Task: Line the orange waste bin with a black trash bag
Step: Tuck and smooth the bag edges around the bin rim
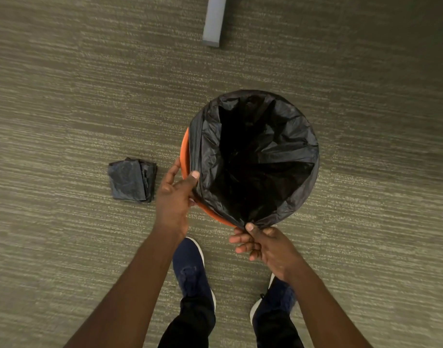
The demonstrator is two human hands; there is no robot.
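Observation:
The orange waste bin (pixel 184 151) stands on the carpet, seen from above. A black trash bag (pixel 253 156) hangs open inside it and is folded over the far and right rim. Orange rim still shows on the left and near-left side. My left hand (pixel 174 197) grips the bunched bag edge at the bin's left rim, thumb on top. My right hand (pixel 260 243) pinches the bag edge at the near rim.
A folded stack of black bags (pixel 132 179) lies on the carpet left of the bin. A grey furniture leg (pixel 213 21) stands at the top. My two dark blue shoes (pixel 190 267) are just below the bin.

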